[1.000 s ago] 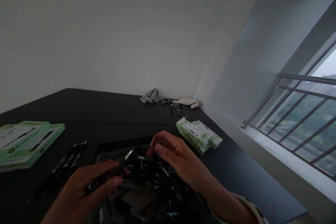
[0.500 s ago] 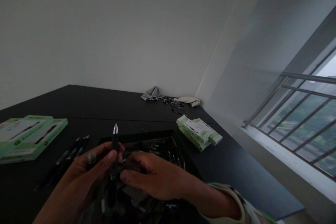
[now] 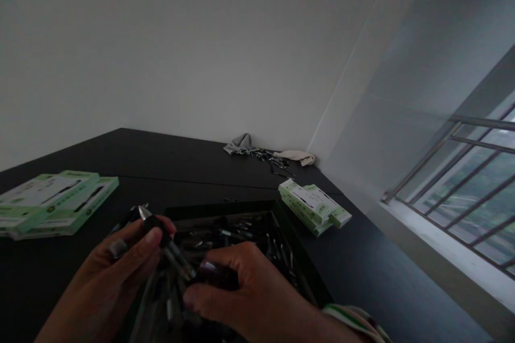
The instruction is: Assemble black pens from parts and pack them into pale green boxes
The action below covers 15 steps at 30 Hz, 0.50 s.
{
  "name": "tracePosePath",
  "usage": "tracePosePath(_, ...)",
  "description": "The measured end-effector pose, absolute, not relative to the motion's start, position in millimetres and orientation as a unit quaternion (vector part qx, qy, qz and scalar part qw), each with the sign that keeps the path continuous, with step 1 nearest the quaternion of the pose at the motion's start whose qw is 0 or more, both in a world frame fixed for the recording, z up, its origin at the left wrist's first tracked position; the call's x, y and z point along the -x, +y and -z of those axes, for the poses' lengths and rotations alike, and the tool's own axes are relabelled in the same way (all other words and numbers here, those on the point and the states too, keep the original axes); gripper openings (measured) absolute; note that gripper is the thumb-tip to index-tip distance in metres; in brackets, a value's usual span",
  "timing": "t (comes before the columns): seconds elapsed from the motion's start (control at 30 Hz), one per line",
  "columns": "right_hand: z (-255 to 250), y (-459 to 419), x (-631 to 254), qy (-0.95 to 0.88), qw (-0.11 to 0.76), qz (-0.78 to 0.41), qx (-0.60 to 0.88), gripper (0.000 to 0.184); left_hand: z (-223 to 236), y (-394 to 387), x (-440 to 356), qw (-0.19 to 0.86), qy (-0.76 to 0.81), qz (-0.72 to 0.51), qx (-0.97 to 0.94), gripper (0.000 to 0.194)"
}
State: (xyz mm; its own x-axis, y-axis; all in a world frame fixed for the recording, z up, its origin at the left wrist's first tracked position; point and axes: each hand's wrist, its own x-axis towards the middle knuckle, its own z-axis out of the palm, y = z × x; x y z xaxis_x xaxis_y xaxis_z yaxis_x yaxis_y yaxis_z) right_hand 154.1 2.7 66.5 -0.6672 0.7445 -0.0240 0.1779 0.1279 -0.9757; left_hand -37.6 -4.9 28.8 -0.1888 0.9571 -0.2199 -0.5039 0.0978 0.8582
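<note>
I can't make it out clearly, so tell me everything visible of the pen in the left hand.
The pen is slim, with a dark barrel and a shiny, silver-looking conical tip pointing up and left. Tilted, it is pinched in the left hand, above the black tray, its lower end close to the right hand.

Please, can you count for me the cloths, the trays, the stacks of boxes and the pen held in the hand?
Stacks of green-and-white boxes: 2
Cloths, grey and cream: 2
Black tray: 1
Black pen in the left hand: 1
Total: 6
</note>
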Motion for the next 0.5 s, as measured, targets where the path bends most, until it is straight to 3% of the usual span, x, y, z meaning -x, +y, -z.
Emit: tracePosePath(0.5,-66.9,7.5,-170.9,-0.729,0.190,-0.558,0.348,0.030,-8.9,-13.7,41.1,0.623,0.425,-0.552,-0.356,0.033)
